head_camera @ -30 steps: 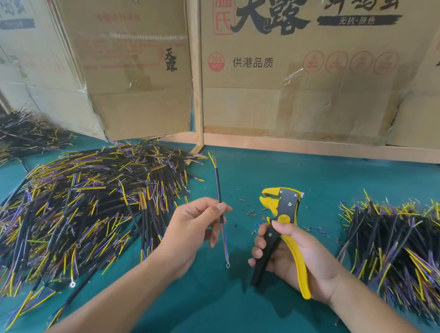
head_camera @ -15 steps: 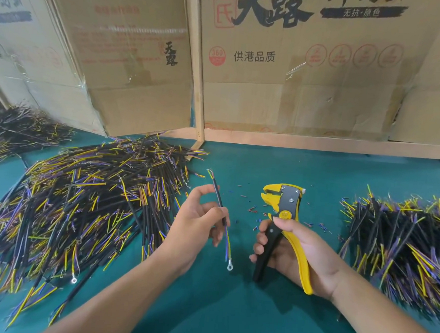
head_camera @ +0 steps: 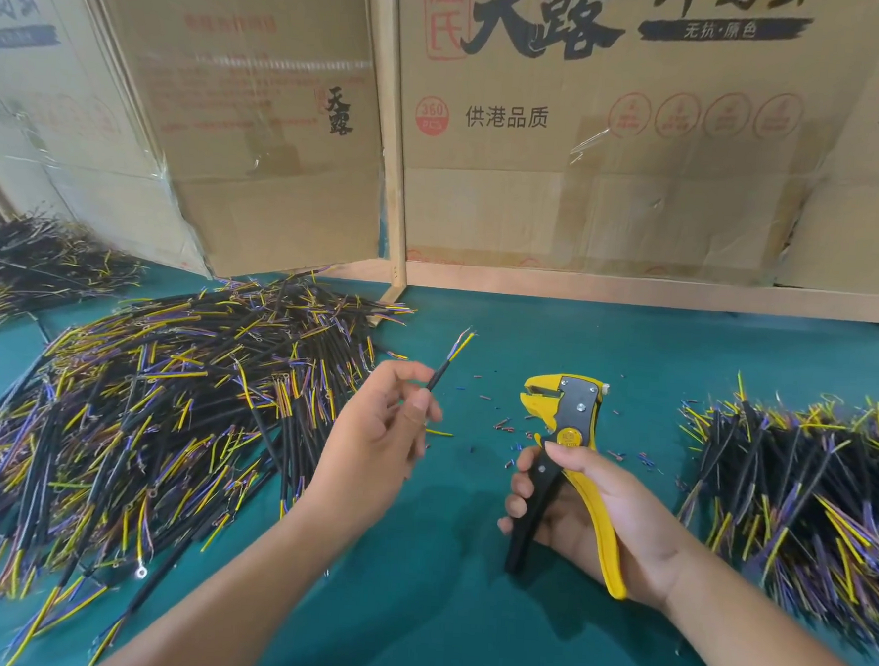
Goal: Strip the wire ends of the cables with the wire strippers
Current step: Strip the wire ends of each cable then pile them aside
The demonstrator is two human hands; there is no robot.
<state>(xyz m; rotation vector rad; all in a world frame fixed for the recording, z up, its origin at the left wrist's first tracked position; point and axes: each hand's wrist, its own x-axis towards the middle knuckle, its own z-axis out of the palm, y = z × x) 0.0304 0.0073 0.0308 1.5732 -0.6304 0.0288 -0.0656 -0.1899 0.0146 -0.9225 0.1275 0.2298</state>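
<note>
Left hand [head_camera: 375,432] pinches cable [head_camera: 448,361]; right hand [head_camera: 586,501] grips wire strippers [head_camera: 566,417], just beside, apart.

Teal table [head_camera: 461,617] under cable piles [head_camera: 139,417], insulation scraps [head_camera: 504,424].

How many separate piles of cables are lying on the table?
3: a big pile left of the left hand, a smaller pile far left, one pile right of the wire strippers.

A black cable [head_camera: 439,377] tilts up, coloured wire ends splayed; yellow-and-black wire strippers [head_camera: 564,446] stand upright, just beside it.
</note>
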